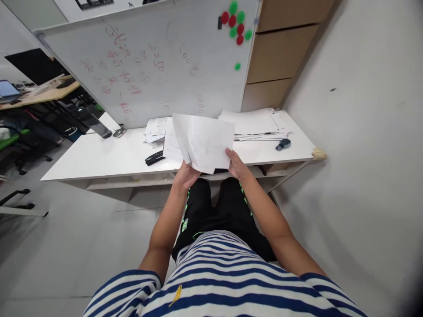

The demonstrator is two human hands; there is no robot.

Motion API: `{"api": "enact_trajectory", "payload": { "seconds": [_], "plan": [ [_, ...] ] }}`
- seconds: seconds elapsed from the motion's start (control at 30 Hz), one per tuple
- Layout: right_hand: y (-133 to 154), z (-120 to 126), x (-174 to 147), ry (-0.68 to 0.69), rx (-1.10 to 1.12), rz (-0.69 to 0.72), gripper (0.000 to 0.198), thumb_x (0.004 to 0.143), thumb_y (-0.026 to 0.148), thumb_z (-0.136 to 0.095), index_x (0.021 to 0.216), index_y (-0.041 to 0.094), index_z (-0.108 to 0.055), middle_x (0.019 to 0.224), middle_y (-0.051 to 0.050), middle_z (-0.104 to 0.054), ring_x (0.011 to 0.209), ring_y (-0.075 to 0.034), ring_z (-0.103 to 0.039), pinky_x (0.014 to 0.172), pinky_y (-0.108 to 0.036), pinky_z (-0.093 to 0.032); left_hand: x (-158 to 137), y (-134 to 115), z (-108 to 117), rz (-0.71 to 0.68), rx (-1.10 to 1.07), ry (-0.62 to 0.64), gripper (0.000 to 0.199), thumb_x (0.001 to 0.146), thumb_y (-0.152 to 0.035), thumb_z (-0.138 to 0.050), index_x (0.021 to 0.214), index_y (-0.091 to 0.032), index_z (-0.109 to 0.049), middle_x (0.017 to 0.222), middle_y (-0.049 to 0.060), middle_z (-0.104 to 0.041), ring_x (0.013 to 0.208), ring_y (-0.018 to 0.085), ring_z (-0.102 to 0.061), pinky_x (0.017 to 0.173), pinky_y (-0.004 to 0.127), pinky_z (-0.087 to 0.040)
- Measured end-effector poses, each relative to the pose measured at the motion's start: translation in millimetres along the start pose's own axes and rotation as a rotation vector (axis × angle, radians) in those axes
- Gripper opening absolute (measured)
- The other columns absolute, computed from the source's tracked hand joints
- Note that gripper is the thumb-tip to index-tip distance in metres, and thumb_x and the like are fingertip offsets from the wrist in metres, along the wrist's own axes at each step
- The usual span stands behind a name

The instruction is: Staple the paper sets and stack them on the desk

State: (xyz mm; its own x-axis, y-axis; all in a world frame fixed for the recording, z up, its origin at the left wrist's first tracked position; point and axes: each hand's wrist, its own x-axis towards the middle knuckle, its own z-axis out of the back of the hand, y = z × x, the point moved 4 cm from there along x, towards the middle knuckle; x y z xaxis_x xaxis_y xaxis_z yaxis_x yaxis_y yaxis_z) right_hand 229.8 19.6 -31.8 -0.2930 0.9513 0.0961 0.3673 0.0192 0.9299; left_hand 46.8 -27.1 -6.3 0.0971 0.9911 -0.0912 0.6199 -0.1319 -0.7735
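Observation:
Several sheets of paper (211, 138) with printed text are held up between my two hands, above the front edge of a white desk (112, 154). My left hand (187, 176) grips their lower left corner, where the sheets curl. My right hand (234, 163) pinches the right edge with the thumb on top. Left of the held paper lies a black stapler (154, 158), close to another printed sheet (171, 145). Behind them rests a stack of papers (154, 129), and a larger paper pile (251, 123) is at the right.
A whiteboard (148, 66) with red writing and round magnets stands behind the desk. Cardboard boxes (280, 48) are stacked beside it. On the desk are a dark small object (283, 144), a computer mouse (119, 132) and a clear dark-based bottle (94, 122). A wall (357, 132) bounds the right.

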Motion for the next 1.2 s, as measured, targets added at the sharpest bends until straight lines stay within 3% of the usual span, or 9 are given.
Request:
{"api": "enact_trajectory", "payload": {
  "seconds": [0.23, 0.43, 0.6, 0.73, 0.83, 0.93, 1.07, 1.2],
  "plan": [
    [6, -9, -22, 0.040, 0.232, -0.134, 0.067, 0.072, 0.044, -0.088, 0.132, 0.025, -0.066, 0.129, -0.007, -0.074, 0.126, -0.032, -0.066, 0.110, -0.049, -0.054, -10, 23, -5, -0.006, -0.010, 0.032, 0.054, 0.101, -0.042, -0.057, 0.153, -0.029, -0.050, 0.154, 0.005, -0.056, 0.148, 0.026, -0.046, 0.125, 0.043, -0.036],
    [-1, -15, -19, -0.030, 0.251, -0.182, 0.052, 0.071, 0.039, -0.089, 0.117, 0.021, -0.073, 0.123, -0.009, -0.077, 0.120, -0.031, -0.070, 0.109, -0.049, -0.055, -11, 26, 1, -0.040, 0.078, 0.035, 0.059, 0.097, -0.051, -0.061, 0.151, -0.028, -0.053, 0.154, 0.007, -0.056, 0.150, 0.027, -0.044, 0.125, 0.043, -0.036],
    [-6, -1, -7, -0.207, -0.048, -0.145, 0.047, 0.068, 0.044, -0.089, 0.105, 0.017, -0.076, 0.118, -0.012, -0.078, 0.111, -0.032, -0.073, 0.106, -0.051, -0.055, -13, 20, 14, -0.030, 0.084, 0.091, 0.077, 0.086, -0.080, -0.053, 0.145, -0.031, -0.059, 0.156, 0.006, -0.055, 0.149, 0.031, -0.043, 0.119, 0.045, -0.044],
    [-2, 10, 4, -0.236, -0.360, -0.088, 0.044, 0.071, 0.046, -0.084, 0.103, 0.017, -0.077, 0.113, -0.012, -0.079, 0.106, -0.033, -0.074, 0.096, -0.051, -0.059, -9, 5, 53, -0.016, 0.080, -0.004, 0.097, 0.073, -0.098, -0.041, 0.138, -0.029, -0.064, 0.147, 0.012, -0.061, 0.143, 0.038, -0.049, 0.107, 0.053, -0.052],
    [0, 15, 13, -0.229, -0.434, -0.085, 0.046, 0.071, 0.048, -0.083, 0.105, 0.016, -0.077, 0.110, -0.012, -0.080, 0.103, -0.033, -0.075, 0.092, -0.049, -0.060, -4, -8, 84, -0.005, 0.205, -0.080, 0.079, 0.075, -0.079, -0.068, 0.132, -0.024, -0.067, 0.133, 0.014, -0.070, 0.133, 0.036, -0.059, 0.105, 0.049, -0.053],
    [0, 17, 20, -0.234, -0.432, -0.058, 0.052, 0.070, 0.049, -0.084, 0.109, 0.016, -0.075, 0.112, -0.012, -0.079, 0.104, -0.032, -0.074, 0.094, -0.050, -0.060, 3, -24, 101, -0.043, 0.296, -0.065, 0.069, 0.077, -0.063, -0.077, 0.131, -0.021, -0.067, 0.121, 0.013, -0.075, 0.121, 0.031, -0.068, 0.100, 0.044, -0.056],
    [-1, 16, 23, -0.252, -0.390, -0.031, 0.057, 0.071, 0.050, -0.085, 0.115, 0.017, -0.072, 0.117, -0.012, -0.077, 0.107, -0.031, -0.073, 0.096, -0.050, -0.058, 11, -42, 100, -0.108, 0.422, -0.091, 0.065, 0.073, -0.050, -0.086, 0.128, -0.020, -0.066, 0.114, 0.011, -0.077, 0.106, 0.027, -0.073, 0.092, 0.038, -0.058],
    [-1, 12, 23, -0.234, -0.390, 0.057, 0.056, 0.072, 0.048, -0.084, 0.118, 0.019, -0.068, 0.117, -0.011, -0.077, 0.107, -0.029, -0.072, 0.099, -0.048, -0.057, 18, -43, 88, -0.213, 0.569, -0.184, 0.055, 0.070, -0.042, -0.089, 0.115, -0.018, -0.070, 0.115, 0.012, -0.077, 0.107, 0.026, -0.072, 0.094, 0.038, -0.056]
  ]
}}
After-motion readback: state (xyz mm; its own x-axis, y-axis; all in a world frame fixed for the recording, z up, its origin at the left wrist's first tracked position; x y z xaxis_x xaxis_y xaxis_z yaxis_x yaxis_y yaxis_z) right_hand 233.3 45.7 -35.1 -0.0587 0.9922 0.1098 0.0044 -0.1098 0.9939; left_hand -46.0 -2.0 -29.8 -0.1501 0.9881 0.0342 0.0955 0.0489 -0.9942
